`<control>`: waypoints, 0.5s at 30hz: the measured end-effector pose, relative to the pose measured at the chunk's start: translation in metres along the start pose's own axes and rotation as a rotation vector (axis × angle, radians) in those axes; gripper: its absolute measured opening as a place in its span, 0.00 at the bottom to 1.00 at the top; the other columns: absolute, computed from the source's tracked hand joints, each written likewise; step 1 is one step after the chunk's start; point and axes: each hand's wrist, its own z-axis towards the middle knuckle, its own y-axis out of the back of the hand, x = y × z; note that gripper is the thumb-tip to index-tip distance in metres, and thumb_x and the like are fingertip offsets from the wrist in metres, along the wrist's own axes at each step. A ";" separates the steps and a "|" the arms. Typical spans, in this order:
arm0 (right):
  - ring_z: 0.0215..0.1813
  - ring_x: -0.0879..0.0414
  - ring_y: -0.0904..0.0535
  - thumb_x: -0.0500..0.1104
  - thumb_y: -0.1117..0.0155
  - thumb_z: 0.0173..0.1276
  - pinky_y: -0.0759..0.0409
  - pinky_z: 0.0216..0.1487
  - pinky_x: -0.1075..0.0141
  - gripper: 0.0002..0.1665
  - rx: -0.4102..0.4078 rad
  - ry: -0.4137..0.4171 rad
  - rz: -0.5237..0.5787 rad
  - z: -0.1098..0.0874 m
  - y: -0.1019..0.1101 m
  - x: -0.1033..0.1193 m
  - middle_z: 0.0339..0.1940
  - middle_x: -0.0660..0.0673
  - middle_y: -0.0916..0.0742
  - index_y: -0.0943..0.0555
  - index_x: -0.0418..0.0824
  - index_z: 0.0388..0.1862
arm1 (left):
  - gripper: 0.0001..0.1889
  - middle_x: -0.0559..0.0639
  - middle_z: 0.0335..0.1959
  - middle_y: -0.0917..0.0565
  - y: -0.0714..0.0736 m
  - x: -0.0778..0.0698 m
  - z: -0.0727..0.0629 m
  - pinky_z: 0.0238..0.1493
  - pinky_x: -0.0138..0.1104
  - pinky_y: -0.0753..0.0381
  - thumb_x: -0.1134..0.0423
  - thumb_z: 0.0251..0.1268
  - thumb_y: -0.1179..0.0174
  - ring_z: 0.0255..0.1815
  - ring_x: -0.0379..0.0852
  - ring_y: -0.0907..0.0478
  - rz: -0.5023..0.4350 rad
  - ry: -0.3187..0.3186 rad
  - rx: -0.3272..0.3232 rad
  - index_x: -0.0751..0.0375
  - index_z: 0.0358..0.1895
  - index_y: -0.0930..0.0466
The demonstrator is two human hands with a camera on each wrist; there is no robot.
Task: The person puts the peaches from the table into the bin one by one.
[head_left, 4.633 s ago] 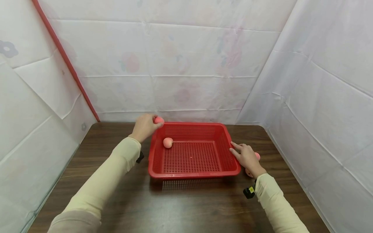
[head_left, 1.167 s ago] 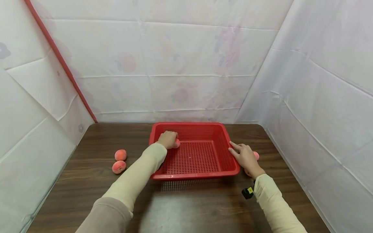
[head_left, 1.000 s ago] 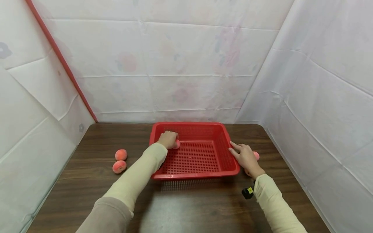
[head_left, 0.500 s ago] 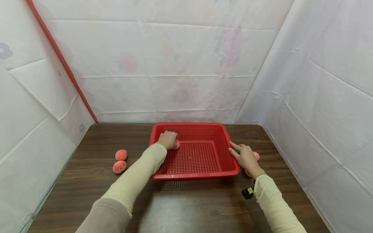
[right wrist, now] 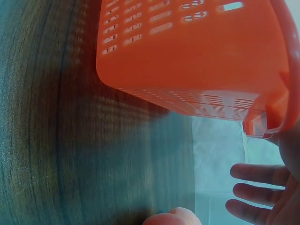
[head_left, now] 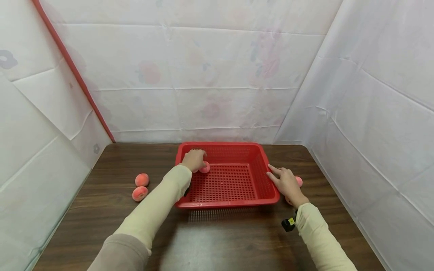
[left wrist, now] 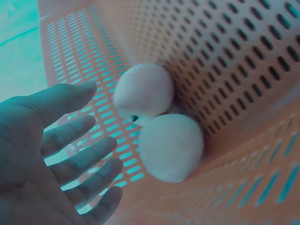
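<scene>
Inside the red plastic basket (head_left: pixel 223 205), my left hand (head_left: pixel 194 160) hovers over the back left corner, fingers spread and apart from the fruit. Two peaches lie side by side there in the left wrist view: one peach (left wrist: pixel 144 89) shows a dark stem end, the other peach (left wrist: pixel 172 147) sits against it. From the head, one peach (head_left: pixel 205 167) shows past my fingers; the hand mostly covers the other. My right hand (head_left: pixel 286 184) rests at the basket's right rim, its thumb hidden behind the rim in the right wrist view and its other fingers extended outside.
Left of the basket, two more peaches, an upper peach (head_left: pixel 141 179) and a lower peach (head_left: pixel 140 194), lie on the dark wooden table (head_left: pixel 210 241). Another peach (head_left: pixel 299 181) sits beyond my right hand, partly covered. White patterned sheets (head_left: pixel 217 75) enclose the table.
My left hand carried a peach from behind the basket's left rim down into the back left corner, set it beside the first, and has just let go. The right hand stays put.
</scene>
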 end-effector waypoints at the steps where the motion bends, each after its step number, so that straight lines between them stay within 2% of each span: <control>1: 0.59 0.34 0.27 0.55 0.44 0.73 0.27 0.58 0.40 0.31 0.000 -0.001 -0.001 0.000 0.000 0.000 0.57 0.29 0.19 0.30 0.46 0.71 | 0.20 0.56 0.53 0.16 0.002 0.000 0.000 0.59 0.51 0.25 0.60 0.63 0.37 0.52 0.54 0.21 -0.007 0.006 0.002 0.61 0.58 0.21; 6: 0.59 0.36 0.27 0.56 0.45 0.73 0.27 0.58 0.41 0.31 0.008 -0.021 0.004 0.001 0.001 0.001 0.57 0.30 0.19 0.30 0.46 0.71 | 0.23 0.56 0.54 0.16 0.013 0.000 -0.003 0.60 0.53 0.27 0.57 0.62 0.34 0.58 0.56 0.22 -0.009 0.003 0.003 0.61 0.59 0.22; 15: 0.59 0.35 0.26 0.54 0.43 0.73 0.27 0.59 0.41 0.30 -0.004 0.002 0.014 0.000 0.001 0.001 0.57 0.30 0.19 0.29 0.45 0.70 | 0.22 0.58 0.55 0.17 0.028 -0.001 -0.008 0.60 0.53 0.27 0.61 0.61 0.34 0.58 0.58 0.22 -0.012 -0.017 -0.035 0.63 0.58 0.21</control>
